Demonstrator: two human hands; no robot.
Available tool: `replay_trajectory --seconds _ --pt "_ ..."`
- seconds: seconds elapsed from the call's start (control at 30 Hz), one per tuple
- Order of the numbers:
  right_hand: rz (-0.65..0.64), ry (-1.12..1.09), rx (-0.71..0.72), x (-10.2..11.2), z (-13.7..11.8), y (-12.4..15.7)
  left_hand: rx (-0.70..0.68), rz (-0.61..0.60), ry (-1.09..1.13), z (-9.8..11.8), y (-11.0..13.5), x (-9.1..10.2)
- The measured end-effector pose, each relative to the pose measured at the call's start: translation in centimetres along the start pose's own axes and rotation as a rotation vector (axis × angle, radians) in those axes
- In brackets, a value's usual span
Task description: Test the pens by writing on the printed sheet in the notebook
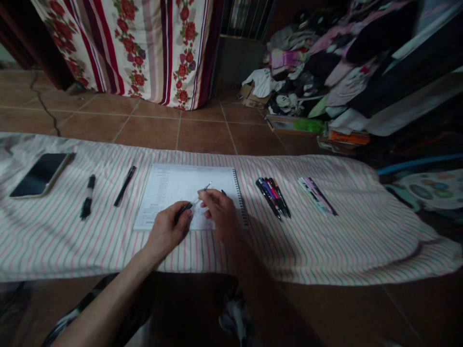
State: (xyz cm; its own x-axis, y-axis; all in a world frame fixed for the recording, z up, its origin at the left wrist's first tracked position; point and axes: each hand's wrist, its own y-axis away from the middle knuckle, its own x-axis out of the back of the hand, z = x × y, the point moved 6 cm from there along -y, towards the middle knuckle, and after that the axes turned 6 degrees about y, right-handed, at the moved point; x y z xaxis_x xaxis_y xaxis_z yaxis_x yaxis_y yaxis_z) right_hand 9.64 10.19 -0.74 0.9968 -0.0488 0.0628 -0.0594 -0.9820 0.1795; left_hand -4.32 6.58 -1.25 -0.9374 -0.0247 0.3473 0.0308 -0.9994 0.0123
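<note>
My left hand (169, 224) is closed around the dark barrel of a pen (183, 210), low over the right half of a spiral-bound notebook (181, 180). From the barrel a thin, pale section runs up and right to a metallic tip. My right hand (221, 210) pinches this slim front section between thumb and fingertips. Whether the pen is in one piece or two, I cannot tell. A small black end (223, 192) pokes out by the right hand's knuckles; what it belongs to is hidden. Printed text and tables cover the notebook's page.
Left of the notebook lie a black pen (125, 186), a black-and-grey pen (87, 197) and a phone (41, 174). To its right are a bunch of several pens (273, 197) and a smaller pastel-and-black group (317, 196). A striped cloth (343, 250) covers the low surface.
</note>
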Motion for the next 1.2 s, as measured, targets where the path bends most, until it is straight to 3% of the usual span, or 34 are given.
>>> replay_trajectory --seconds 0.23,0.5,0.77,1.0,1.2 --pt "0.099 -0.172 0.047 1.7 -1.0 -0.6 -0.034 -0.041 -0.082 -0.3 0.2 0.1" --pt "0.188 -0.298 -0.003 3.2 -0.2 -1.6 -0.083 -0.026 -0.095 -0.9 0.3 0.5" --pt "0.146 -0.277 0.037 2.6 -0.7 -1.1 -0.069 0.009 -0.099 -0.9 0.3 1.0" --pt "0.060 -0.328 0.057 1.9 -1.7 -0.8 -0.190 0.013 -0.258 0.3 0.2 1.6" --pt "-0.023 -0.429 0.062 1.3 -2.2 -0.5 -0.279 0.070 -0.204 1.0 0.2 2.0"
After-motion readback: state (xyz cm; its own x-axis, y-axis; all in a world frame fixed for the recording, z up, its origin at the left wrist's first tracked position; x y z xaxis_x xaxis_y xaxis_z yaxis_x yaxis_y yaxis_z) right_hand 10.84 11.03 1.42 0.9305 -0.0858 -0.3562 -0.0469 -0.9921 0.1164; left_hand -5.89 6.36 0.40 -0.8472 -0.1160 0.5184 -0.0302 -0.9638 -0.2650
